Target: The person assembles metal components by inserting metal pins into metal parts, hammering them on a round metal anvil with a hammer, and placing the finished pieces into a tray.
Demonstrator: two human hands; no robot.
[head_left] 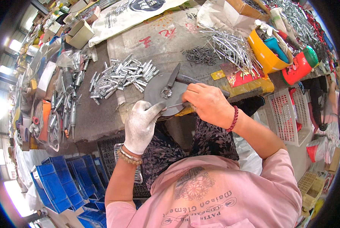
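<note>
Round grey metal disc [158, 93] at the near edge of the surface [101, 117], taken here as landmark. Left hand [141, 125], in a white glove, just below the disc, thumb and fingers pinched on one end of a thin metal pin [173, 106] lying across the disc's lower rim. Right hand [208, 104], bare, just right of the disc, fingers curled shut around the other end of the pin and over a dark handle [189, 80] reaching onto the disc from the right. Red bead bracelet [233, 119] on the right wrist, pale bead bracelet [129, 157] on the left. Heap of short silver tubes [120, 76] up and left of the disc. Small pile of dark pins [201, 55] above and right of the disc, long bright rods [234, 47] farther right. Orange tub [266, 57] well to the right. Blue crates [63, 182] on the floor, below and left of the disc.
</note>
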